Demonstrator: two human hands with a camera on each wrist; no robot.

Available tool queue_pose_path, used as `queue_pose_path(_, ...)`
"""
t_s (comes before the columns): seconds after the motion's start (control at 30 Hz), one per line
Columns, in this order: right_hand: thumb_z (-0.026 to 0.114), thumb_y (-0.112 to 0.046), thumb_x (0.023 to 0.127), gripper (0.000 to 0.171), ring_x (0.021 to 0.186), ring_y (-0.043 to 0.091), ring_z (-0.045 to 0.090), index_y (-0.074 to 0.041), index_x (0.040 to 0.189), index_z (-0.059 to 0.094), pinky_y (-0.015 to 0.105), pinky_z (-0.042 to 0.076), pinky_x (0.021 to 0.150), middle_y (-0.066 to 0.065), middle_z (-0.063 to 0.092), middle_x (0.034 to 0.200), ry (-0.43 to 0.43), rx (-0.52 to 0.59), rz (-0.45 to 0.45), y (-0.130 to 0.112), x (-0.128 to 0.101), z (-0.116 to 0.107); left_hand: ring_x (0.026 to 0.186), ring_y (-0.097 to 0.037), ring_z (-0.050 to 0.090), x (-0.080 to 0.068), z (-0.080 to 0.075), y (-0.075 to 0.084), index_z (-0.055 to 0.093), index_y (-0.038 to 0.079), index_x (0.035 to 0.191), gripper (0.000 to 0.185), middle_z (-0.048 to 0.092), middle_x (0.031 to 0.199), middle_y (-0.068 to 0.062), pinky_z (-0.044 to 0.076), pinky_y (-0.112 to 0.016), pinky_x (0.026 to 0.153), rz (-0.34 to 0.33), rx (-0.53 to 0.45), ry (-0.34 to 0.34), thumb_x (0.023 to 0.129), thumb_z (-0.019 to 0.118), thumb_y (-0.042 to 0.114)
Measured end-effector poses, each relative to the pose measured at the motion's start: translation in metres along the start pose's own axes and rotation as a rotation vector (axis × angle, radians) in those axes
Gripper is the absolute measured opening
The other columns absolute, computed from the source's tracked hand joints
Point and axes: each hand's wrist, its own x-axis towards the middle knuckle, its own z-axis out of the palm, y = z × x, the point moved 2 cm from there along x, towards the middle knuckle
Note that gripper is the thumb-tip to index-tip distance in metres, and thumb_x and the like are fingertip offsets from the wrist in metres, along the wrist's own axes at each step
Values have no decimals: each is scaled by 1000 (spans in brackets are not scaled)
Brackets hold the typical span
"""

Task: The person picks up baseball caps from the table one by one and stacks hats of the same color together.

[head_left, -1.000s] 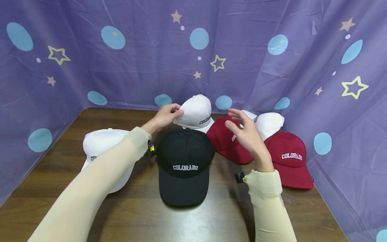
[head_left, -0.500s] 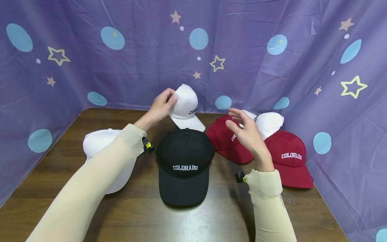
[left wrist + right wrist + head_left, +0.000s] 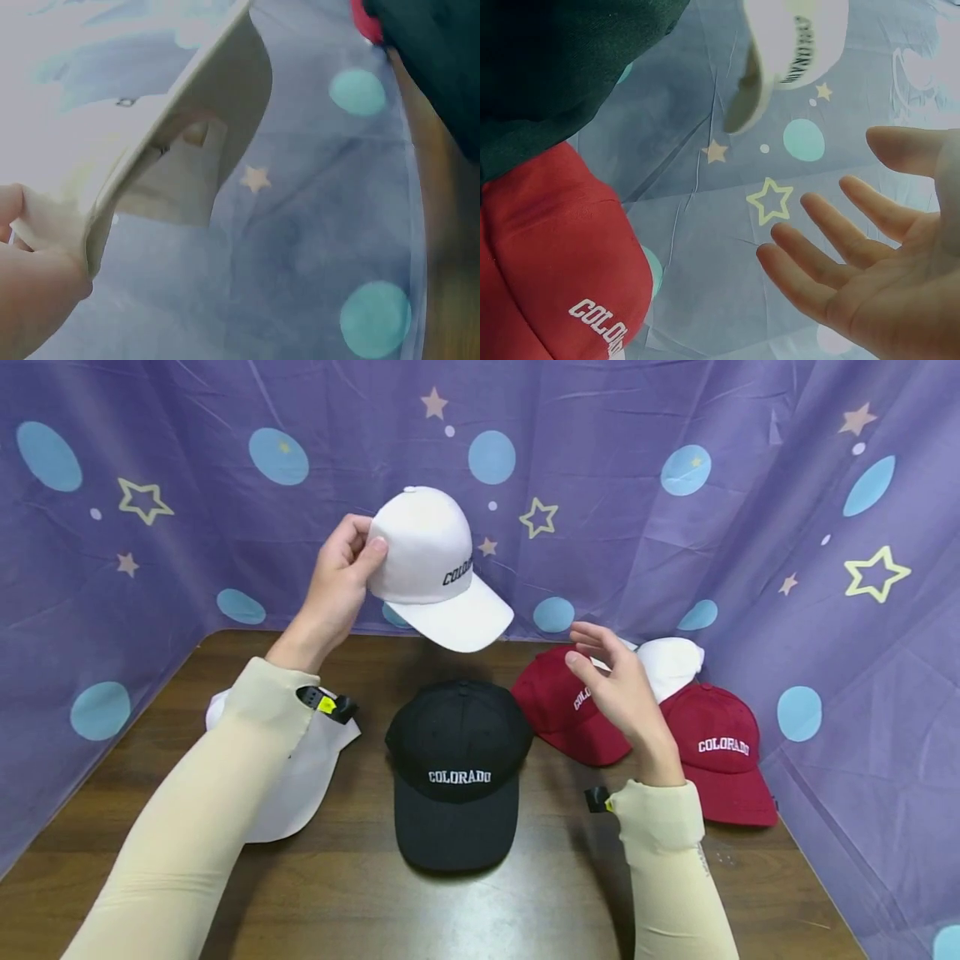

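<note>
A white cap [image 3: 423, 547] with dark COLORADO lettering hangs in the air above the table's far side, its brim toward the lower right. My left hand [image 3: 337, 581] pinches its back edge between thumb and fingers. In the left wrist view the thumb lies on the rim of the cap [image 3: 180, 142], whose inside shows. My right hand [image 3: 618, 689] hovers over a red cap [image 3: 558, 702], fingers spread and holding nothing. The right wrist view shows that hand [image 3: 877, 270] palm up, with the red cap [image 3: 562, 255] to its left.
A black cap [image 3: 461, 777] sits mid-table, brim toward me. Another white cap [image 3: 300, 785] lies at the left, partly behind my left sleeve. At the right are a second red cap [image 3: 720, 760] and a white cap [image 3: 667, 664] behind it. Purple curtain [image 3: 375, 460] encloses the wooden table [image 3: 525, 893].
My left hand has lifted the white cap from behind the black cap, up and to the left. The right hand has barely moved.
</note>
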Motion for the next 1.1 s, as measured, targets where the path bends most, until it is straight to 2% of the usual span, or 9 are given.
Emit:
queue_pose_path(0.1,66,-16,105,47,139,32,57,-10,152,56,51,43,118,12,61,147,8,6,-23,-2,0,0,103,-19,60,-8,3,11,62,12,111,11,63,106,-4,50,-30,89,-3,-96,-71,111,53,7)
queue_pose_path(0.17,66,-16,106,47,138,30,57,-10,151,56,49,44,118,11,62,147,11,10,-38,-3,-1,-1,103,-20,61,-15,7,14,62,12,111,13,63,106,-4,51,-30,89,-29,-143,-132,111,51,6)
queue_pose_path(0.43,63,-18,108,48,140,25,56,-9,154,54,33,47,115,10,61,148,9,95,-104,-9,-3,1,99,-18,61,-46,21,24,60,12,117,21,60,102,-4,52,-30,85,-98,-189,-371,111,44,1)
queue_pose_path(0.6,58,-21,110,51,144,22,52,-14,159,49,31,43,117,5,56,154,-70,145,-143,-12,-5,1,101,-18,59,-60,28,26,59,10,119,25,61,104,-4,50,-29,90,-135,-240,-481,110,39,-2)
queue_pose_path(0.8,56,-23,108,56,149,19,47,-17,162,45,36,39,121,2,51,160,-185,174,-190,-13,-7,5,102,-16,57,-70,28,19,59,11,119,21,60,105,-2,49,-28,90,-166,-238,-576,111,41,1)
queue_pose_path(0.93,66,-29,105,64,145,24,51,-14,163,43,35,43,119,9,53,157,-260,201,-211,-12,-7,9,101,-15,56,-75,26,13,59,12,119,20,59,105,-2,49,-27,89,-183,-257,-607,113,43,4)
queue_pose_path(1.1,79,-39,97,78,134,25,59,-12,161,44,32,49,112,12,58,149,-334,203,-202,-10,-7,15,102,-15,58,-83,24,7,59,11,120,18,58,108,-2,50,-27,89,-225,-270,-617,114,42,7)
